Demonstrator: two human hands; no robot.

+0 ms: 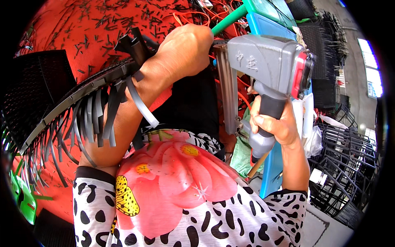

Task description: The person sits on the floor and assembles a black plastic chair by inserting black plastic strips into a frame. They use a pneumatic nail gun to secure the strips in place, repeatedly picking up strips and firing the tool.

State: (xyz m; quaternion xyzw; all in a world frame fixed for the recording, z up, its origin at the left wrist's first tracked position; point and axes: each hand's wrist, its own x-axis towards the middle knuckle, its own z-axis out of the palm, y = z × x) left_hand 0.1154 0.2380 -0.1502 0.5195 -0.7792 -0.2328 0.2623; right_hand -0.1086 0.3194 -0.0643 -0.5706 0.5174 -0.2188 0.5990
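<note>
My left hand [187,47] is closed around the upper end of a curved dark frame [78,92], from which many loose black plastic strips [88,119] hang down. My right hand [273,123] grips the black handle of a grey pneumatic staple gun [265,61] with a red rear cap. The gun's long magazine [228,88] points down just right of my left hand, and its nose sits close to the frame end that I hold. What lies under my left palm is hidden.
The red floor [94,20] is littered with short black strip offcuts. A black woven panel [35,88] lies at the left. Orange hoses [193,18] and a green bar [228,18] run above. Stacked black metal frames [349,152] stand at the right beside a blue post [271,173].
</note>
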